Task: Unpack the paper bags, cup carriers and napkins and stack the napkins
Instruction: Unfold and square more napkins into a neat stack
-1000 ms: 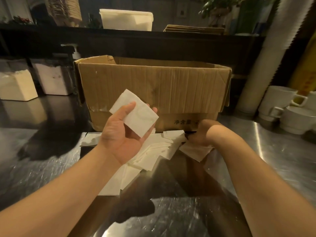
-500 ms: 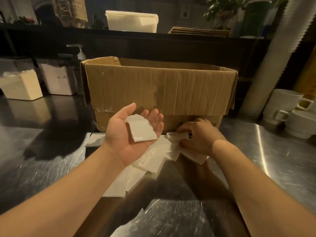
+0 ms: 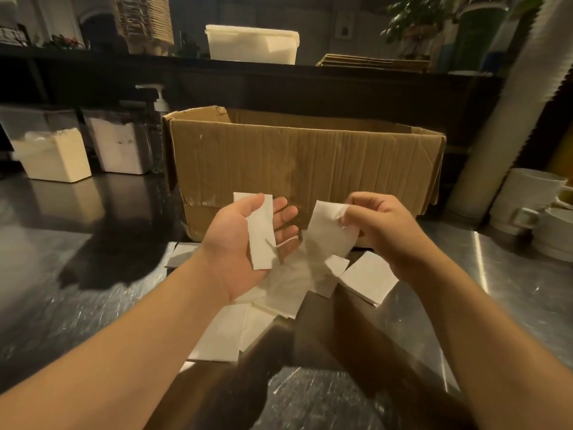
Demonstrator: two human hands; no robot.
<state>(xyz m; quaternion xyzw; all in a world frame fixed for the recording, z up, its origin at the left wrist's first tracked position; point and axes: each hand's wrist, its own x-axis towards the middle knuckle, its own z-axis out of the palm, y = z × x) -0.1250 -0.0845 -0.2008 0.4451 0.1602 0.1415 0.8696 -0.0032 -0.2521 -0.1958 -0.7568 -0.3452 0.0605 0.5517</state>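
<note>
My left hand point(image 3: 235, 243) is held palm up above the steel counter. A white folded napkin point(image 3: 260, 234) lies across its palm, with the thumb over the napkin's left edge. My right hand point(image 3: 378, 228) pinches a second white napkin point(image 3: 328, 234) by its upper right corner, and it hangs just right of the left hand's fingertips. Below both hands, several loose napkins point(image 3: 285, 290) lie scattered on the counter, one square napkin point(image 3: 369, 279) off to the right. An open cardboard box point(image 3: 304, 162) stands right behind; its inside is hidden.
Two clear bins of white stock point(image 3: 59, 156) and a pump bottle point(image 3: 159, 100) stand at the back left. White mugs point(image 3: 533, 212) and a tall sleeve of cups point(image 3: 508, 119) crowd the right. A raised dark shelf point(image 3: 279, 76) runs behind the box.
My right hand has lifted off the pile with a napkin pinched in it and brought it toward the left hand. The left hand still holds its napkin, now turned more upright.
</note>
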